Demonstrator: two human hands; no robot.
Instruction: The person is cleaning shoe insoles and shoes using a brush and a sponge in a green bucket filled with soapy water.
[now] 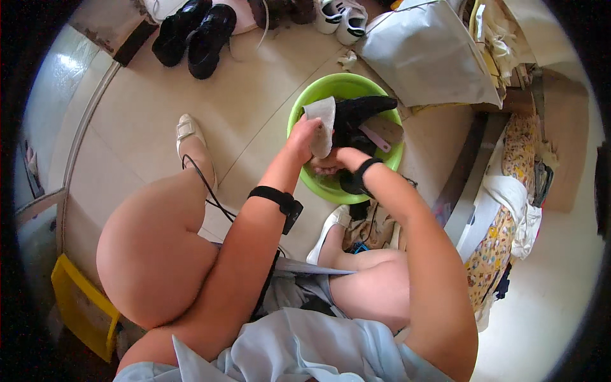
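The left hand (305, 136) pinches a pale, insole-like piece (324, 122) over the green basin (318, 91) – probably so drips fall inside. The right hand (335, 162) curls at its lower end, perhaps steadying it – grip unclear. Beyond the right hand, the basin contains a black item (361, 110) and a pink strip (375, 137).

One insole-shaped piece (326, 122): pale grey, flat, elongated, rounded at its lower end; gripped along its left edge in my left hand (307, 135), over the basin (whether it touches my right hand (331, 163), I cannot tell).
One basin (294, 109): round, lime green, upright.
One dark shoe (364, 109): black, inside, its end reaching the rim.
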